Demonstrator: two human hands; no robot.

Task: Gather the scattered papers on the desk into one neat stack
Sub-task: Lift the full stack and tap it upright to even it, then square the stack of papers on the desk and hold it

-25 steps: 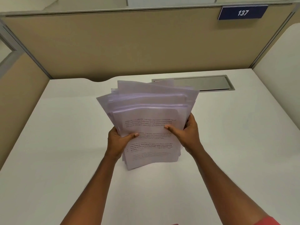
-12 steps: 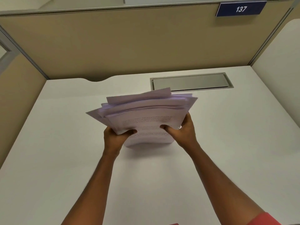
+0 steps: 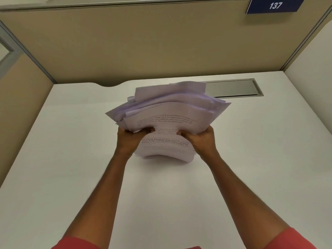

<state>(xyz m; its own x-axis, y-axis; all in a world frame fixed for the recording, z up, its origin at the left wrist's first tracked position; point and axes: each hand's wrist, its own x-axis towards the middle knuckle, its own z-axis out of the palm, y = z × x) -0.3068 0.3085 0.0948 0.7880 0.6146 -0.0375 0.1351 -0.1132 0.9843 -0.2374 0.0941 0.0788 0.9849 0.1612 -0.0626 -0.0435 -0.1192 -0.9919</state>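
Note:
A thick bundle of white printed papers (image 3: 168, 115) stands on its lower edge on the white desk (image 3: 71, 159), leaning away from me. Its upper sheets fan out unevenly, with corners sticking out left and right. My left hand (image 3: 129, 139) grips the bundle's left side, thumb across the front sheet. On the right side my right hand (image 3: 201, 139) holds it the same way. The bottom edge bows up slightly off the desk between my hands.
A grey metal cable hatch (image 3: 233, 88) is set into the desk behind the papers. Beige partition walls (image 3: 143, 42) close the desk at the back and left, a white panel at the right. A blue sign reading 137 (image 3: 274, 5) hangs on the partition's top right.
The bundle was tipped far back half a second ago and now stands more upright again, its lower edge on the desk. Both hands kept their grip.

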